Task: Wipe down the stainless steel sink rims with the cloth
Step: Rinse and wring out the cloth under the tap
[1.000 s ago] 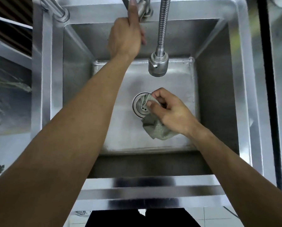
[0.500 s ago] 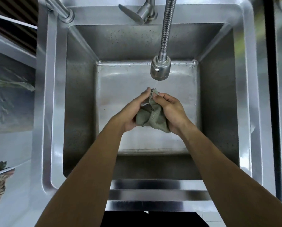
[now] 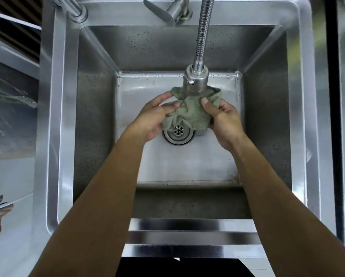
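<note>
There is 1 sink [image 3: 53, 120], 1 cloth [image 3: 189, 113], 1 tap [image 3: 195, 80], 1 drain [image 3: 178, 133] and 2 hands. The left hand [image 3: 151, 118] pinches the cloth's left side between thumb and curled fingers, and the right hand [image 3: 225, 120] has the same narrow grip on its right side, holding it bunched over the basin just under the tap's head. The cloth is soft, crumpled and grey-green; the sink is square, shiny steel speckled with droplets, the drain round and perforated, the tap's hose ribbed metal.
</note>
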Available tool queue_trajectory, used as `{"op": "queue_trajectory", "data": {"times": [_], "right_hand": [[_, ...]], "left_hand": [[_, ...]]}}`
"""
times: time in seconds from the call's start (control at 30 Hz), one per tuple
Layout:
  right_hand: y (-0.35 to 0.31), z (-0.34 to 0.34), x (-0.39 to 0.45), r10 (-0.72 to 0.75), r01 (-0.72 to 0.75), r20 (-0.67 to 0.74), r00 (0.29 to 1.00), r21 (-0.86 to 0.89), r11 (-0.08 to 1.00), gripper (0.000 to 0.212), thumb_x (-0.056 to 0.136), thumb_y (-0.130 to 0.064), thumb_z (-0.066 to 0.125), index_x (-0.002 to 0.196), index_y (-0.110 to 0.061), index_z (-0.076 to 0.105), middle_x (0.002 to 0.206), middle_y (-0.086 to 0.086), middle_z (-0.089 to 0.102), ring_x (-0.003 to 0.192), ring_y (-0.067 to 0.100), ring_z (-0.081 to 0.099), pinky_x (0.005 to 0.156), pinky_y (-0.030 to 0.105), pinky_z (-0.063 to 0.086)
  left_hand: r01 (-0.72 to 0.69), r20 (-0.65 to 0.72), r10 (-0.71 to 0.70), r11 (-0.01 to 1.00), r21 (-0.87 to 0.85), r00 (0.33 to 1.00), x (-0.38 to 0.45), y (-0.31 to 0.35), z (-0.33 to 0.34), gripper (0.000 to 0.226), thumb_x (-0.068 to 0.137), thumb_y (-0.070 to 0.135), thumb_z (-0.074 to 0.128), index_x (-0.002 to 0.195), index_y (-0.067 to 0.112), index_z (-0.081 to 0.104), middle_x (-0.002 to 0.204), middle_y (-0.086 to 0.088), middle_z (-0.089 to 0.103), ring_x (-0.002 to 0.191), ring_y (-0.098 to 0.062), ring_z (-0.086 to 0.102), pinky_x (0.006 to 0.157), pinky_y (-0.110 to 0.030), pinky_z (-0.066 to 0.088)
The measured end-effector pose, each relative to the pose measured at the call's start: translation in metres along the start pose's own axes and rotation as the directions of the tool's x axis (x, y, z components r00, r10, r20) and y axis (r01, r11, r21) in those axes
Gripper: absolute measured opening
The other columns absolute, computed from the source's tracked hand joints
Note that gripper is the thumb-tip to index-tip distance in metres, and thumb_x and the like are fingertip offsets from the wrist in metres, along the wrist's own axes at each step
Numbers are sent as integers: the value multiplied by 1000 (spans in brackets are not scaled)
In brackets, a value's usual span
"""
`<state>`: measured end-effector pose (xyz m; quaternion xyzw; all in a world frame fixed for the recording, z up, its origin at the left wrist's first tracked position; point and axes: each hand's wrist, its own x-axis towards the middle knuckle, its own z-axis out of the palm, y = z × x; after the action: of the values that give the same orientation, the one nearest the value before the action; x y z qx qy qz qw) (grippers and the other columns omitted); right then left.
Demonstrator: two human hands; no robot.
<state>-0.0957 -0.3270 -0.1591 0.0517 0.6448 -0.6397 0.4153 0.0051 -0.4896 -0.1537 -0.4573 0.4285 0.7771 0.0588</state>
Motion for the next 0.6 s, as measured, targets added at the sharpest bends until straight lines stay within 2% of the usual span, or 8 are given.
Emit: {"op": "queue_trajectory", "data": {"times": [0.07, 0.17, 0.23, 0.3, 0.37, 0.43, 0.5, 0.6], "right_hand": [[-1, -3, 4, 26, -26, 4, 1000, -30, 999, 21, 102, -17, 65, 119, -6, 71, 111, 12, 78, 102, 27, 76, 81, 42, 63], [0, 4, 7, 17, -14, 40, 999, -89, 996, 25, 103, -21, 64, 120, -4, 72, 112, 13, 78, 104, 28, 76, 87, 42, 63], [0, 13, 8, 42, -32, 64, 997, -148, 988, 26, 104, -27, 64, 115, -7, 75, 109, 12, 79, 103, 28, 76, 94, 43, 61], [-4, 19, 11, 71, -51, 81, 994, -233, 971, 27, 103, -34, 64, 109, -11, 77, 103, 8, 81, 98, 25, 78, 94, 44, 61], [-8, 22, 14, 98, -54, 119, 988, -330, 943, 27, 102, -36, 65, 107, -12, 77, 102, 7, 81, 97, 24, 78, 95, 45, 61], [-12, 21, 14, 176, -84, 234, 956, -356, 931, 19, 101, -21, 66, 115, -11, 75, 110, 9, 79, 105, 24, 76, 96, 43, 60], [-17, 18, 14, 200, -84, 274, 941, -385, 919, 21, 98, -9, 66, 117, -13, 74, 112, 11, 79, 104, 26, 75, 88, 41, 60], [-24, 8, 15, 46, 6, 111, 993, -432, 902, 10, 97, -16, 70, 100, -19, 79, 94, 1, 82, 86, 14, 75, 74, 31, 58]], "left_hand": [[11, 12, -11, 998, 59, 1000, 0, 4, -13, 39, 99, 2, 59, 133, 21, 65, 115, -2, 79, 99, -18, 76, 79, -34, 63], [75, 85, -83, 993, 91, 993, -4, 3, -21, 39, 102, 25, 61, 141, 23, 57, 121, -1, 76, 104, -17, 75, 83, -33, 61], [76, 159, -114, 971, 227, 981, -3, -3, -24, 67, 90, 40, 76, 149, 31, 45, 133, 1, 71, 112, -15, 73, 93, -36, 59], [-2, 201, -100, 892, 452, 974, 1, -5, -26, 99, 71, 53, 90, 153, 45, 36, 147, 5, 58, 125, -13, 64, 106, -38, 52], [-102, 234, -41, 816, 569, 971, 5, -2, -21, 108, 63, 62, 91, 153, 52, 32, 157, 8, 41, 135, -11, 53, 111, -35, 47], [-183, 291, 1, 780, 599, 957, 10, 2, -15, 103, 67, 53, 92, 153, 44, 36, 151, 10, 51, 130, -6, 58, 110, -32, 49], [-232, 328, 13, 732, 641, 945, 17, 6, -12, 88, 73, 39, 93, 147, 36, 47, 134, 7, 66, 119, -6, 66, 102, -32, 54], [-174, 332, -94, 702, 690, 938, 23, 22, -11, 63, 79, 28, 89, 136, 29, 61, 127, 0, 72, 115, -17, 71, 91, -34, 59]]}}
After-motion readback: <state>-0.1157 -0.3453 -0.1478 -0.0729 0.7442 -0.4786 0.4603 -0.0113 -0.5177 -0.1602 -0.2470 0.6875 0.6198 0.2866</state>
